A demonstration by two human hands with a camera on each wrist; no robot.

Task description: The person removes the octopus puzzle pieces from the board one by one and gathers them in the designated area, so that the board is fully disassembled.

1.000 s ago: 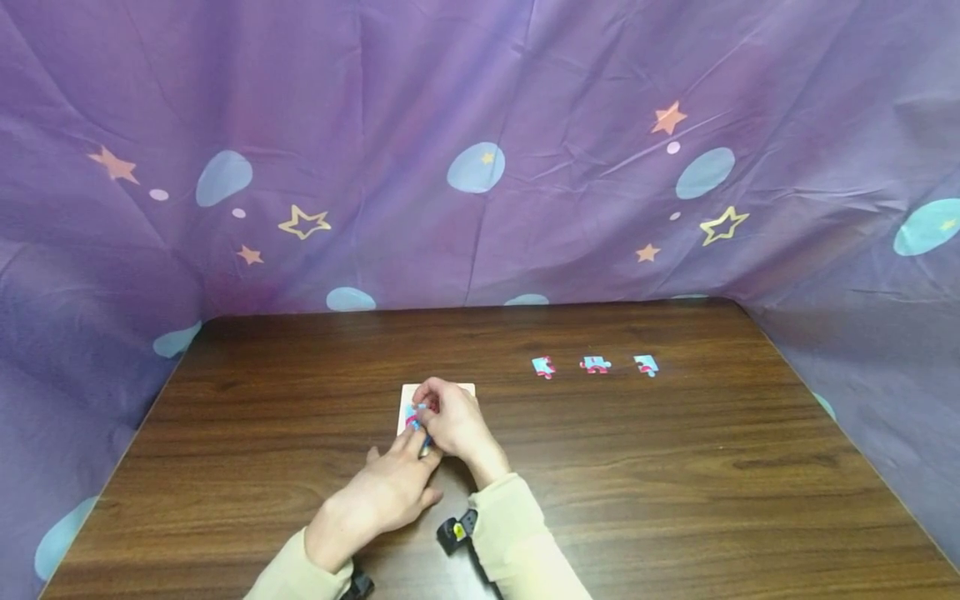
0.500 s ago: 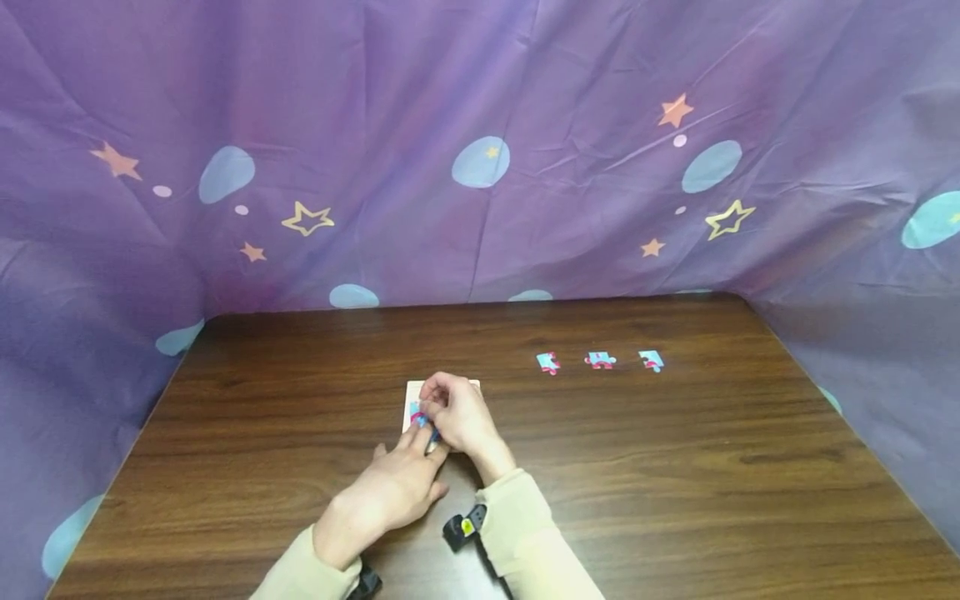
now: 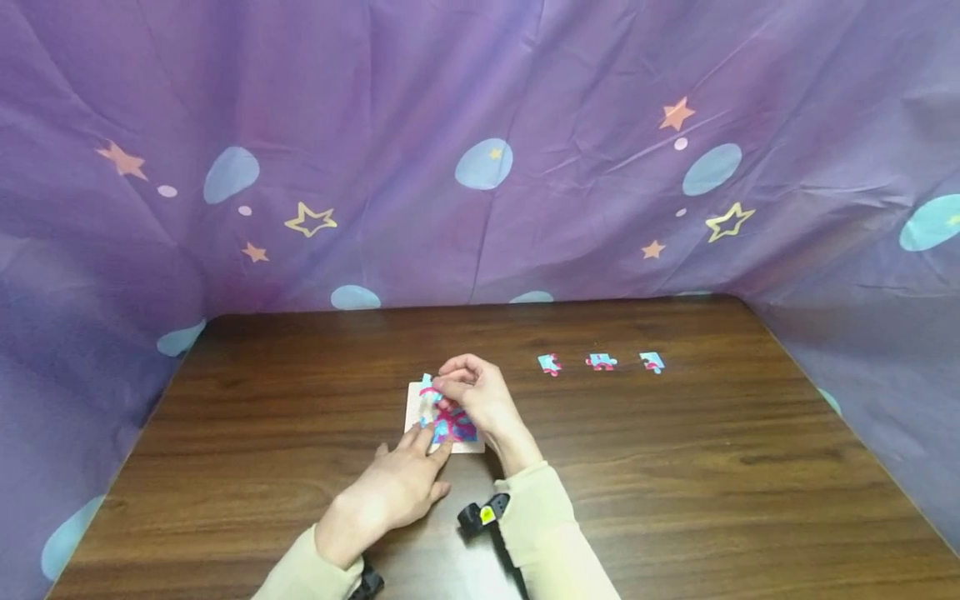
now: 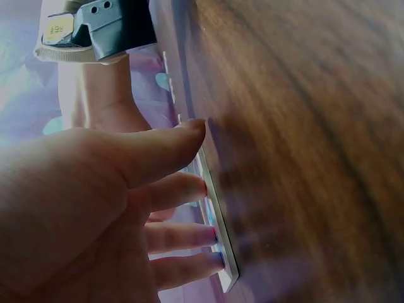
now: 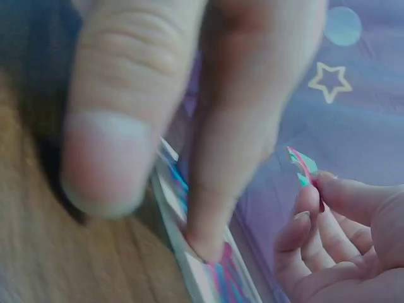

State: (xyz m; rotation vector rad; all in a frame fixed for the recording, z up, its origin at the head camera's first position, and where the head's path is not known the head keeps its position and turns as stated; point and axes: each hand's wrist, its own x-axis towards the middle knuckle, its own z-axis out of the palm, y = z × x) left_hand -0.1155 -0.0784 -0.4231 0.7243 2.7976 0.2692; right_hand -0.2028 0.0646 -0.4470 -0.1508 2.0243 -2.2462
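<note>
A white puzzle board (image 3: 476, 447) lies on the table with pink and blue jigsaw pieces (image 3: 454, 426) set in it. My left hand (image 3: 395, 490) has its fingers stretched forward, the tips resting on the board's near left part. In the left wrist view, those fingers (image 4: 180, 237) touch the board's edge (image 4: 228, 265). Above the board, my right hand (image 3: 489, 403) pinches a light blue and pink jigsaw piece (image 3: 427, 381) between thumb and fingertips. That raised, tilted jigsaw piece (image 5: 304, 165) shows clearly in the right wrist view. A pale strip shows on the board's left side.
Three loose jigsaw pieces lie in a row at the back right: a left one (image 3: 550, 364), a middle one (image 3: 602, 362) and a right one (image 3: 652, 362). The brown wooden table (image 3: 712, 467) meets a purple patterned cloth (image 3: 585, 233) behind.
My right hand has risen and shifted right and away, bringing the pinched jigsaw piece up off the board. More of the board's pieces now show. My left hand stays put.
</note>
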